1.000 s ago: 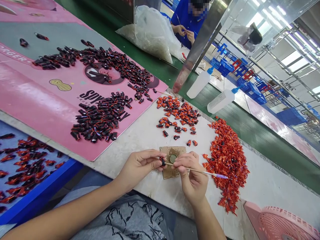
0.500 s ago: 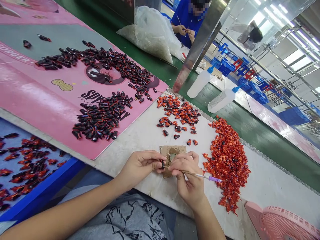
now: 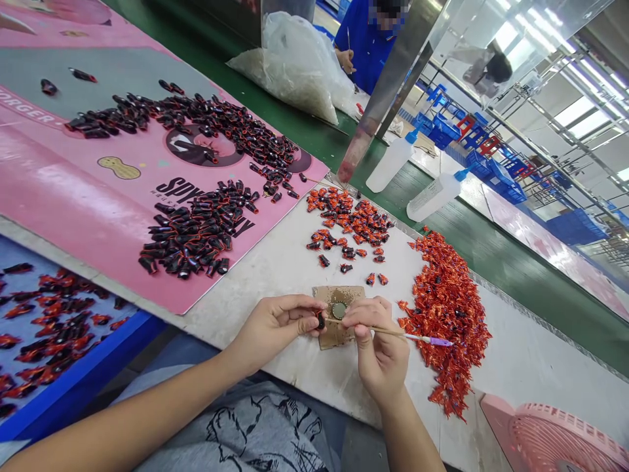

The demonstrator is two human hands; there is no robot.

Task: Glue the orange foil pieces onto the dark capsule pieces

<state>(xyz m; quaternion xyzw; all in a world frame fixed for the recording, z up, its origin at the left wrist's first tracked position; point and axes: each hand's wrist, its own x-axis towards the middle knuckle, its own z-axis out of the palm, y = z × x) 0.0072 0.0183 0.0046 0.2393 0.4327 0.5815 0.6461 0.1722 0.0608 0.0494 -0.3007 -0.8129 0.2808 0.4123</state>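
Well, we look down on a long white worktop (image 3: 521, 354), with a green belt (image 3: 472, 226) running along its far edge. Beyond that belt stand a metal post (image 3: 388, 92), a bulging clear plastic bag (image 3: 295, 72) and a co-worker (image 3: 366, 52) in a blue shirt, with blue crates (image 3: 442, 134) further back. Closer to us, a large pink printed card (image 3: 73, 183) covers the left of the worktop and carries two broad groups of small black-and-red pieces (image 3: 196, 229). A blue tray (image 3: 98, 354) at the lower left holds a scatter of black and red-orange pieces (image 3: 59, 328). Two white squeeze bottles (image 3: 390, 164) with blue caps stand past the far edge, and a pink fan (image 3: 565, 439) sits at the lower right corner.

To the right of our hands lies a crinkled red-orange heap (image 3: 445, 321), with a looser cluster of red and black pieces (image 3: 348, 223) just above the middle of the worktop. Directly under our hands is a brown cardboard scrap (image 3: 339, 295) bearing a round grey-green disc (image 3: 339, 310). Our left hand (image 3: 275, 331) pinches a small black piece (image 3: 320, 320) between thumb and fingers, just above the cardboard's edge. Our right hand (image 3: 381, 347) grips a thin stick (image 3: 383, 331) with a purple end (image 3: 439, 341) like a pen, its tip reaching to that piece; we cannot tell whether they touch.
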